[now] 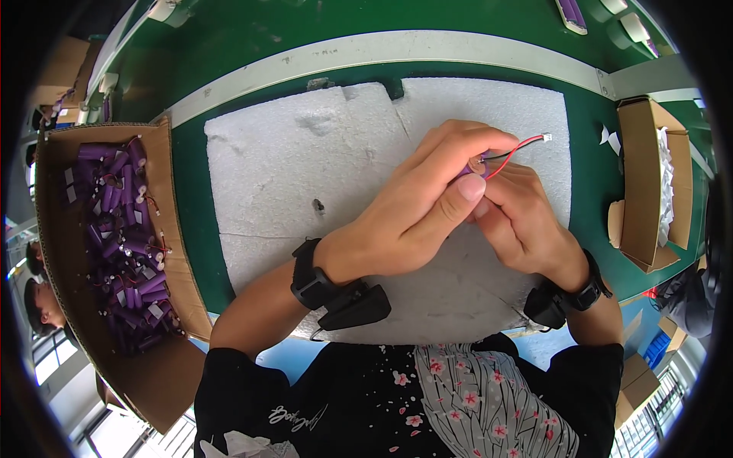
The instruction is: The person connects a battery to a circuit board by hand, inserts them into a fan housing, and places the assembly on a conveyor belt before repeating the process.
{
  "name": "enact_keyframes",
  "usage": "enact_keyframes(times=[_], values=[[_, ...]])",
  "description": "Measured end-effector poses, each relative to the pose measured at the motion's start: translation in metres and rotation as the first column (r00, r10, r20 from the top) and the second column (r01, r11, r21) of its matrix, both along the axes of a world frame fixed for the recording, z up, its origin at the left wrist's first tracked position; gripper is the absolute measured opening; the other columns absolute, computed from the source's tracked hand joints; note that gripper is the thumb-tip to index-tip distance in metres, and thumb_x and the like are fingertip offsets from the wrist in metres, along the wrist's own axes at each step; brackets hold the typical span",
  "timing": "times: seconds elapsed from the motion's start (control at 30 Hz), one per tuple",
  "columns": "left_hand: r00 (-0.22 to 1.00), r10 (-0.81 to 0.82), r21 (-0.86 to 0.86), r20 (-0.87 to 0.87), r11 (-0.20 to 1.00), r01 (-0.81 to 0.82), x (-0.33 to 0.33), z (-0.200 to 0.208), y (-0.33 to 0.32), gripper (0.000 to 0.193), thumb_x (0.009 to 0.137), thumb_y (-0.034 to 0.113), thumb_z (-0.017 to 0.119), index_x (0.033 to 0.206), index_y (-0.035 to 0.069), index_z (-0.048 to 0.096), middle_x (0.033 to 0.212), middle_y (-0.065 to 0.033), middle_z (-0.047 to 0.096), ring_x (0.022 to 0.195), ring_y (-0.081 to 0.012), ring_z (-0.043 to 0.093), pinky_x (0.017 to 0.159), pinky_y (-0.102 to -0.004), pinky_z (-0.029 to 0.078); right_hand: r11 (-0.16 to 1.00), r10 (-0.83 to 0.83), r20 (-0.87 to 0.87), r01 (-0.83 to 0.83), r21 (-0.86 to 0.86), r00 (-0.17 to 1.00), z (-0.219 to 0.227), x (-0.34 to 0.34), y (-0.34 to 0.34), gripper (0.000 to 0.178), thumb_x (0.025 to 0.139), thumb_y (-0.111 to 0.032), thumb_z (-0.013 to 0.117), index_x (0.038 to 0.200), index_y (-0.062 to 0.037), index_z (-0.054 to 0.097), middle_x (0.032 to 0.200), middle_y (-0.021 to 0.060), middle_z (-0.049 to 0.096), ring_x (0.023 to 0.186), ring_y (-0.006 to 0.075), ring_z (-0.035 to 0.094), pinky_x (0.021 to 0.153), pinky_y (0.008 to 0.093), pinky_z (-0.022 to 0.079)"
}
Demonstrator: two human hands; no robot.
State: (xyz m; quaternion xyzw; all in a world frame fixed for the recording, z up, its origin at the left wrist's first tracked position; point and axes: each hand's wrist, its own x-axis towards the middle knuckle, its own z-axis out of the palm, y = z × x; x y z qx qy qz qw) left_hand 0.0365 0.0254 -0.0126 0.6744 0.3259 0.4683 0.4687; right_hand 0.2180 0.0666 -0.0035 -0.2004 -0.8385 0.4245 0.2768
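Note:
A purple cylindrical battery cell (476,166) sits between my two hands over the white foam sheet, with one end showing. Red and black wires (508,156) run from that end to a small white connector (547,137) in the air to the right. My left hand (416,202) is closed around the cell, thumb and index finger near its end. From the right, my right hand (527,210) is closed against the cell too, its thumb and fingers bent close beneath the wires. Most of the cell is hidden by my fingers.
At left stands an open cardboard box (179,252) piled with purple wired cells (126,229). A smaller box (640,183) at right holds white paper slips (665,187). The foam sheet (267,168) lies on a green tabletop, before a pale metal rail (397,44).

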Motion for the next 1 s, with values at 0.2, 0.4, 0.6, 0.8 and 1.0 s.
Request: enact_keyframes(times=[0.2,0.4,0.6,0.8,1.0], values=[[0.997,-0.034,-0.173,0.073,0.984,0.046,-0.001,0.005,-0.004,0.048,0.105,0.034,0.032,0.136,-0.002,0.041,0.128,-0.0132,0.051,0.113,-0.0186,0.051,0.099,-0.0316,0.039,0.999,0.037,-0.007,-0.037,-0.016,0.999,0.001,0.003,0.002,0.004,0.078,-0.003,0.054,0.081,-0.0005,0.053,0.069,0.0127,0.056,0.063,0.0343,0.054,0.060,0.0425,0.044],[0.997,-0.013,-0.157,0.079,0.987,0.025,-0.002,0.005,-0.003,0.048,0.105,0.034,0.032,0.136,-0.002,0.040,0.130,-0.0139,0.051,0.116,-0.0191,0.051,0.101,-0.0320,0.038,1.000,0.024,-0.024,-0.023,0.012,0.999,0.003,-0.002,0.002,0.008,0.087,-0.007,0.057,0.085,0.0005,0.055,0.068,0.0129,0.055,0.061,0.0344,0.053,0.058,0.0417,0.043],[1.000,0.015,-0.112,0.017,0.994,-0.014,-0.004,0.008,-0.001,0.044,0.104,0.029,0.036,0.135,-0.002,0.042,0.128,-0.0123,0.052,0.114,-0.0181,0.051,0.100,-0.0314,0.038,0.999,-0.015,-0.020,0.014,-0.048,1.000,0.000,0.000,0.001,0.009,0.090,-0.009,0.058,0.090,0.0002,0.056,0.069,0.0133,0.056,0.060,0.0345,0.053,0.057,0.0411,0.043],[0.999,0.035,-0.008,-0.016,0.999,-0.035,-0.004,0.003,0.000,0.039,0.102,0.023,0.042,0.133,-0.001,0.045,0.128,-0.0137,0.049,0.116,-0.0202,0.049,0.100,-0.0328,0.037,0.994,-0.061,0.002,0.061,-0.094,0.998,0.001,0.001,-0.002,0.013,0.092,-0.009,0.051,0.087,0.0027,0.056,0.071,0.0113,0.058,0.061,0.0269,0.055,0.057,0.0350,0.043],[0.998,0.049,0.152,-0.032,0.987,-0.044,-0.002,-0.003,0.003,0.037,0.097,0.013,0.050,0.131,-0.002,0.046,0.130,-0.0170,0.045,0.117,-0.0236,0.048,0.100,-0.0343,0.038,0.993,-0.109,-0.070,0.106,-0.054,0.992,-0.002,0.001,-0.002,0.007,0.083,-0.001,0.058,0.090,-0.0003,0.057,0.068,0.0109,0.057,0.056,0.0276,0.055,0.052,0.0350,0.043]])
